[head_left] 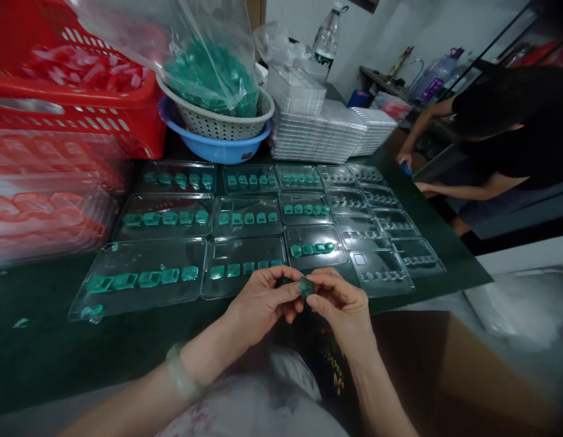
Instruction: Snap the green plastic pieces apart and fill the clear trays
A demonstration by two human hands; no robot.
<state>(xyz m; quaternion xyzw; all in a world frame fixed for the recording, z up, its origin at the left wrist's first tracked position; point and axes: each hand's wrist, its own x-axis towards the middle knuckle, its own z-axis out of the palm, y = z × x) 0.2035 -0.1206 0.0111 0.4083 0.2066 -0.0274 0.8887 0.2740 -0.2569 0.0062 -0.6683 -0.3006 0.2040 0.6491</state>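
A small green translucent plastic piece is pinched between the fingertips of my left hand and my right hand, just in front of the trays. Behind my hands, a clear plastic tray has green pieces set in its row of slots. To the left, another clear tray bears a row of green pieces, with one more loose piece at its front corner. The trays at the right show slots without green in them.
A red basket of red pieces and blurred stacks of trays with red pieces stand at left. Behind the rows are a bag of green pieces in a grey colander, a blue basin and stacked clear trays. A co-worker bends at right.
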